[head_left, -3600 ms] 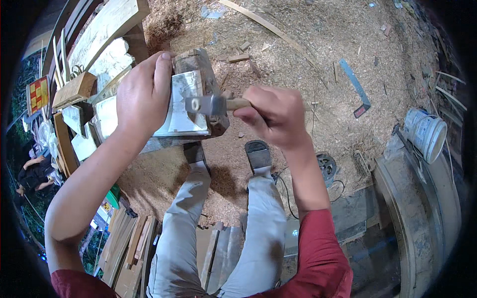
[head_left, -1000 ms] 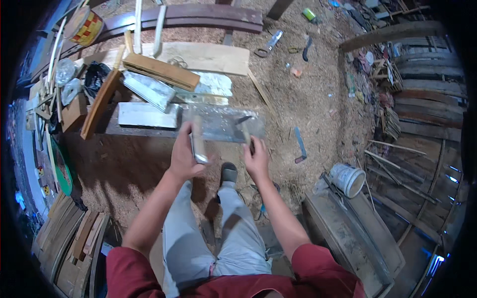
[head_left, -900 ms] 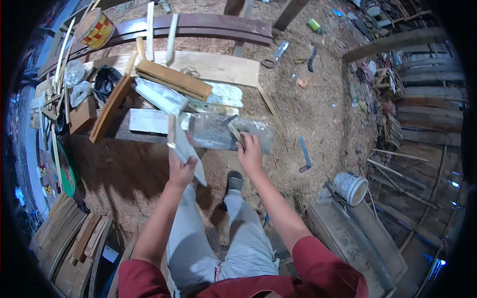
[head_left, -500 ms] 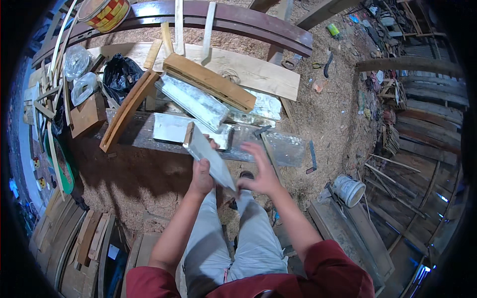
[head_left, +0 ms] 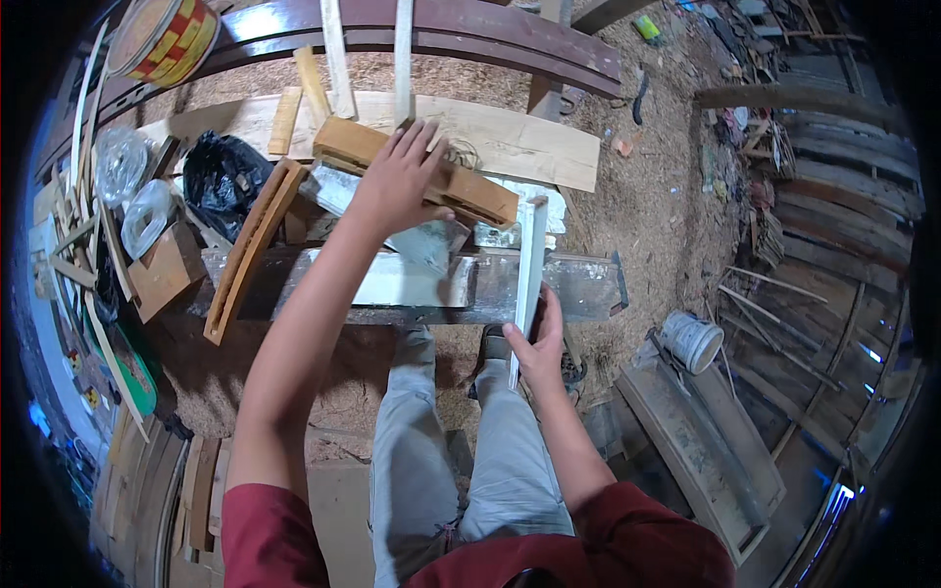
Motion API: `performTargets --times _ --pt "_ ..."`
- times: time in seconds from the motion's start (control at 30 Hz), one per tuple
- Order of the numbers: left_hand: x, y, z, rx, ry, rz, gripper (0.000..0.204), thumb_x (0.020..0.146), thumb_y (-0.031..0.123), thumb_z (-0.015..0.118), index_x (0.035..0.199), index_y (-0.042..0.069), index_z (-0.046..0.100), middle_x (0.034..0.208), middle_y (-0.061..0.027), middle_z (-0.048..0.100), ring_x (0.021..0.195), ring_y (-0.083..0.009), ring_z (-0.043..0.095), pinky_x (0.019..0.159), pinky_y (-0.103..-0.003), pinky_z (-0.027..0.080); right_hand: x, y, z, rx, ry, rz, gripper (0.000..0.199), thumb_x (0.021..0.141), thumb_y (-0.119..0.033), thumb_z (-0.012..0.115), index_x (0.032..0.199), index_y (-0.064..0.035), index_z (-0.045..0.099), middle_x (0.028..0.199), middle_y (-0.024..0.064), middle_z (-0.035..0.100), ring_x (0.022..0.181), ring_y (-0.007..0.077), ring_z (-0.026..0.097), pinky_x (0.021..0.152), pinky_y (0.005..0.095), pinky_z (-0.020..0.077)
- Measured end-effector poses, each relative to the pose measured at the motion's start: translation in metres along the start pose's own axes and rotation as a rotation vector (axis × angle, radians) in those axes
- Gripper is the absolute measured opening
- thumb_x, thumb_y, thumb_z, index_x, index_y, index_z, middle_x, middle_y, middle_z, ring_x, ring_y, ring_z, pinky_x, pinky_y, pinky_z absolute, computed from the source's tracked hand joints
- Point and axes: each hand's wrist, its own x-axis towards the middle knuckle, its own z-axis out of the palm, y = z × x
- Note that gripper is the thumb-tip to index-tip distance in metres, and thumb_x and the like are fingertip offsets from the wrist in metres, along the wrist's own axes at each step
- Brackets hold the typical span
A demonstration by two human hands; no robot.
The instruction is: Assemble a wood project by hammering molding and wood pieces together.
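Observation:
My left hand is stretched forward, palm down with fingers spread, resting on a long brown wooden block that lies across pale metal sheets. My right hand grips the near end of a thin white-painted strip, which points away from me over the dark workbench beam. My grey-trousered legs show below the bench.
A wide pale plank and a curved dark rail lie beyond the bench. A curved wooden piece, a black bag and wood offcuts sit left. A white bucket stands right on sawdust-covered ground.
The view has swung forward over the bench. The metal sheet my left hand held is gone from it, and that hand now reaches onto the wooden block. My right hand has taken up the white strip.

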Motion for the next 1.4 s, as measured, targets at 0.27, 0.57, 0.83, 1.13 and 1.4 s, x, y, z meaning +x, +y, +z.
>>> performTargets --times 0.27,0.57,0.83,1.13,1.4 --pt "-0.005 0.019 -0.005 -0.073 -0.136 -0.108 0.073 0.081 0.037 0.09 0.139 0.005 0.06 0.136 -0.0147 0.064 0.135 -0.0344 0.057 0.123 -0.054 0.036 -0.007 0.004 -0.052 -0.329 0.277 0.086 0.092 0.085 -0.018 0.09 0.158 0.0031 0.039 0.147 0.0187 0.055 0.137 0.0283 0.055 0.117 0.042 0.0432" --pt "-0.039 0.061 -0.049 -0.035 0.065 -0.149 0.072 0.073 0.034 0.095 0.133 0.007 0.067 0.121 -0.0125 0.066 0.113 -0.0347 0.062 0.098 -0.051 0.047 0.043 0.018 -0.069 -0.651 0.21 0.015 0.104 0.076 -0.034 0.096 0.158 0.0012 0.043 0.147 0.0294 0.058 0.136 0.048 0.058 0.114 0.0531 0.0478" --pt "-0.079 0.08 -0.063 0.003 0.092 -0.372 0.065 0.068 0.031 0.1 0.122 0.007 0.071 0.111 -0.0126 0.064 0.102 -0.0354 0.062 0.09 -0.049 0.05 0.056 0.007 0.0 -1.059 0.095 -0.134 0.106 0.076 -0.037 0.095 0.159 0.0015 0.04 0.132 0.0228 0.057 0.123 0.0414 0.056 0.109 0.0533 0.0433" --pt "-0.096 0.095 -0.063 -0.037 0.12 -0.388 0.067 0.068 0.032 0.1 0.125 0.009 0.073 0.11 -0.0107 0.064 0.103 -0.0333 0.062 0.087 -0.048 0.049 0.099 -0.053 0.039 -0.254 0.062 -0.147 0.043 0.092 -0.028 0.09 0.099 -0.0042 0.055 0.072 0.0043 0.057 0.061 0.015 0.055 0.06 0.0323 0.0497" --pt "-0.117 0.091 -0.06 -0.036 0.142 -0.455 0.067 0.066 0.032 0.101 0.122 0.008 0.074 0.112 -0.0105 0.066 0.104 -0.0347 0.062 0.092 -0.051 0.05 0.11 -0.044 0.047 -0.33 -0.114 -0.024 0.028 0.093 -0.015 0.085 0.103 -0.0027 0.061 0.077 0.0045 0.066 0.067 0.0109 0.066 0.062 0.0297 0.054"
